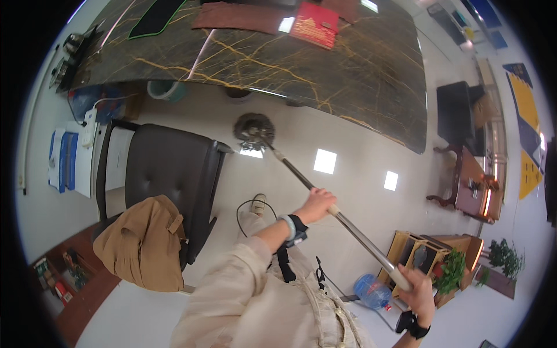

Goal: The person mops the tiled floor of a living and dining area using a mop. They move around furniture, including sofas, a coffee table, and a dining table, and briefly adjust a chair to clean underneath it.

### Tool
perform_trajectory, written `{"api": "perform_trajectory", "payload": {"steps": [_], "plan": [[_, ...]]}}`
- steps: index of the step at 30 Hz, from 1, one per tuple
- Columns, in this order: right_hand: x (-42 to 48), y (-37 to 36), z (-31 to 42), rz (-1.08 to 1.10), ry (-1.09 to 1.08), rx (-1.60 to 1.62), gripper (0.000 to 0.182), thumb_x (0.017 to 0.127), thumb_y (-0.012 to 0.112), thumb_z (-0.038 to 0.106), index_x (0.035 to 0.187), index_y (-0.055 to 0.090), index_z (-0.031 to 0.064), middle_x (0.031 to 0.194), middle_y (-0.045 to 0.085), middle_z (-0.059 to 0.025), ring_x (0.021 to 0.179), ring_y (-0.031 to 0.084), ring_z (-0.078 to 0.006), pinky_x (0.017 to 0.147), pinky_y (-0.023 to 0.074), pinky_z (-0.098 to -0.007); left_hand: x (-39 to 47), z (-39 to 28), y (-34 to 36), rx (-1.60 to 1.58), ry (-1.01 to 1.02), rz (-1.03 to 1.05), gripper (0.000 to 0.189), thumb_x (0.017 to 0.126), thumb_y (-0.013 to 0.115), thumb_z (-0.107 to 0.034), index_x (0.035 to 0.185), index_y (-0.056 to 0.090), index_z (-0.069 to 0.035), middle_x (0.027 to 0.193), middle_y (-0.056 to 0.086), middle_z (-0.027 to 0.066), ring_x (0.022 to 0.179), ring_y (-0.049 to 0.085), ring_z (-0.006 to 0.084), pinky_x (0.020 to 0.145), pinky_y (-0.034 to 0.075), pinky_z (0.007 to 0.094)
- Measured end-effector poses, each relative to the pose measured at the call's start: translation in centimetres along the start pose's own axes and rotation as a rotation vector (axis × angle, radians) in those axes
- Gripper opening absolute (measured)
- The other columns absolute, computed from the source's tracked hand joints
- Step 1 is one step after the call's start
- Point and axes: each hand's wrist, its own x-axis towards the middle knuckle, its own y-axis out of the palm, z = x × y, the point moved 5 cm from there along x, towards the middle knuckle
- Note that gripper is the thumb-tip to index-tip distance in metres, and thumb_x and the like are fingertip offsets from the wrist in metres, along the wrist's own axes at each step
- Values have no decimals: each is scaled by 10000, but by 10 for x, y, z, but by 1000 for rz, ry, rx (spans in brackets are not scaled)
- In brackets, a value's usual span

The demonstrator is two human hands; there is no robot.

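A mop [300,174] with a long metal handle slants across the view, and its round, shaggy dark head rests on the pale floor [296,143] near the marble-patterned desk [348,78]. My left hand [320,204] is closed around the middle of the handle, palm down. Near the handle's upper end, at the lower right, my right hand [417,289] grips the light-coloured sleeve. Both wrists wear black bands with small devices. The mop head is slightly blurred. One of my shoes [258,204] shows on the floor below it.
A black office chair [169,165] with a brown jacket [143,243] over it stands at left. Bins [165,90] sit under the desk. At right are a wooden table [468,182], a wooden shelf [396,252], potted plants [454,269] and a large blue water bottle [372,290].
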Motion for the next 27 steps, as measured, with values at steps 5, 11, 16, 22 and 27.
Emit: {"api": "perform_trajectory", "payload": {"steps": [5,11,16,22,27], "plan": [[42,21,-7,-436,-3,544,168,751,654,45,913,658,0,818,582,-41,559,517,-64,436,392,-212,-10,64,-34,144,-203,-87,195,658,649,-74,830,577,-132,886,560,44,972,506,272,848,336,437],[28,94,-43,-616,45,1224,238,901,523,156,776,612,-27,980,663,-163,555,491,-69,479,384,-181,-9,84,-33,174,-343,-277,148,668,640,-49,768,597,-148,839,544,62,932,498,289,815,341,423],[-27,81,-110,-794,-19,1264,232,901,509,139,762,593,-27,948,652,-193,531,461,-78,454,351,-193,28,29,35,176,-181,-105,236,665,663,-37,838,636,-196,834,546,57,938,502,291,819,336,408],[-91,28,-172,-1023,13,797,248,896,481,121,702,539,-23,814,651,-155,518,472,-95,441,335,-206,124,-76,144,4,9,174,340,689,654,-2,970,626,-190,903,590,49,997,518,269,908,335,412],[-101,9,-227,-1261,-126,282,250,850,442,52,614,487,-15,696,629,-132,529,508,-157,471,362,-255,165,-129,215,-25,39,246,256,708,611,27,890,616,-152,903,601,33,991,519,252,931,337,389]]}}
